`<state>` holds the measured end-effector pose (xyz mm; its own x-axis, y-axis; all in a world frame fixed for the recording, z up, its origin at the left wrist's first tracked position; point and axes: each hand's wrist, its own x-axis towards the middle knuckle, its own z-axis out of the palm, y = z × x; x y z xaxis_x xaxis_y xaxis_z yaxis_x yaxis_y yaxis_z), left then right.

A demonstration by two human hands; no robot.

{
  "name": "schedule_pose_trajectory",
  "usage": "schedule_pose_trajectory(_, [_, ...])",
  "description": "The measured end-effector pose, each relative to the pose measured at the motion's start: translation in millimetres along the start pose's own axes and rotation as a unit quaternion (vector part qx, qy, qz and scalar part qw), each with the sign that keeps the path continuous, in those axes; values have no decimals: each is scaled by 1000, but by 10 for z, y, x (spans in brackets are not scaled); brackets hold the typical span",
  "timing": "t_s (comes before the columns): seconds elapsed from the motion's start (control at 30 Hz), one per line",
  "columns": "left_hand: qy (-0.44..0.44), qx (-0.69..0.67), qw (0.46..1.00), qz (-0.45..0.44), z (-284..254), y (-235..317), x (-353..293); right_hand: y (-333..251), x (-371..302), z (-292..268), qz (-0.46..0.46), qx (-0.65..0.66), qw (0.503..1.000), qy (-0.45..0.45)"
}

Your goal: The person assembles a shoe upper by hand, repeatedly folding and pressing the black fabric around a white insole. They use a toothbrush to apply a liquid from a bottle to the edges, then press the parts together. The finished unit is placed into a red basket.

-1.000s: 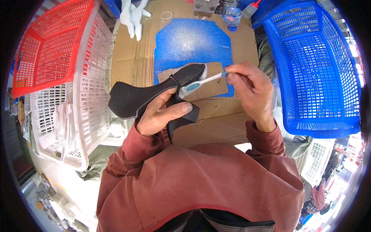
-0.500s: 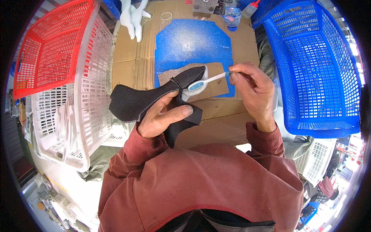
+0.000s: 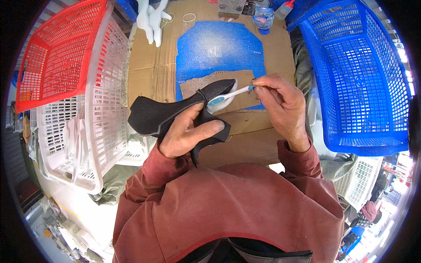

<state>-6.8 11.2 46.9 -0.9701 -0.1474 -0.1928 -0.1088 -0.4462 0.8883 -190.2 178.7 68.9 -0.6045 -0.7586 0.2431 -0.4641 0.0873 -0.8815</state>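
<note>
the thumb and fingertips of the right hand (image 3: 283,103) pinch the far end of a toothbrush-like tool (image 3: 239,91), white with blue parts. its wide, blue-faced end rests against a white form (image 3: 226,103) that shows along the edge of a black fabric piece (image 3: 162,115). the left hand (image 3: 182,133) grips that fabric from below, thumb laid over the lower flap and fingers partly hidden behind the cloth (how far they curl round it, i cannot tell). the fabric lies aslant in front of the person, its broad end to the left and its narrow tip to the upper right.

beneath the tool is a scrap of brown cardboard (image 3: 245,78), lying over a blue sheet (image 3: 219,46), and both sit on a larger cardboard surface (image 3: 149,83). towards its far edge are white hand-shaped forms (image 3: 151,23), a pale ring (image 3: 189,17), a metal block (image 3: 231,6) and a clear cup (image 3: 263,19). further out, a red basket (image 3: 61,52) stands above a white basket (image 3: 107,83) on the left; a blue basket (image 3: 366,150) is on the right, with a white crate (image 3: 357,184) lower down, near the dark red sleeve (image 3: 300,160).
</note>
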Motion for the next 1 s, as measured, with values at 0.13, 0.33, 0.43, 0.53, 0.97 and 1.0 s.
schedule_pose_trajectory(0.13, [7,22,1000,9,-11,9,-17,-55,27,-83,-27,-80,996,34])
schedule_pose_trajectory(0.33, [3,12,1000,-2,-41,-8,-41,-110,51,-149,-46,-113,992,33])
schedule_pose_trajectory(0.43, [48,20,999,15,-18,-30,-48,-137,61,-171,-68,-134,988,31])
schedule_pose_trajectory(0.53, [52,4,999,16,-11,-28,-39,-161,76,-206,-89,-161,982,33])
schedule_pose_trajectory(0.97, [52,54,996,48,-26,-45,-27,-219,80,-256,-107,-185,976,48])
schedule_pose_trajectory(1.0, [45,61,996,50,-33,-44,-24,-226,75,-265,-97,-176,978,51])
